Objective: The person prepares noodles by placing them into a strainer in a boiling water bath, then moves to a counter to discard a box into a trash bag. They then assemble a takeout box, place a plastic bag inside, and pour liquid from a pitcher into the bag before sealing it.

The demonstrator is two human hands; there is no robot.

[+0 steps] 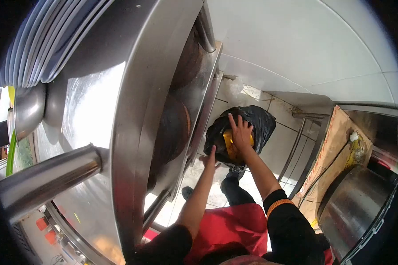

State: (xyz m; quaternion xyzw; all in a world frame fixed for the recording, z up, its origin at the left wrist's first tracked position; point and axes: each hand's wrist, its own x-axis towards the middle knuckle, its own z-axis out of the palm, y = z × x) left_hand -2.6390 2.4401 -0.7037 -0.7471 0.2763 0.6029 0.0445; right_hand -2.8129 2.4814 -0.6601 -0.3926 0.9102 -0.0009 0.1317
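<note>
A black garbage bag (262, 123) stands on the tiled floor, its mouth facing up and partly open. Something yellow (228, 142) shows inside; its kind is hard to make out. My left hand (210, 160) grips the bag's near-left edge, thumb up along the rim and the other fingers mostly hidden. Over the bag's opening lies my right hand (241, 134), with fingers spread and touching the plastic near the yellow material.
A steel table (132, 110) with a lower shelf (208, 84) stands on the left, bearing stacked plates (53, 39) and a metal bowl (29, 108). At right are cardboard (327, 150) and a large metal pot (356, 207). A white tiled wall (296, 39) rises behind.
</note>
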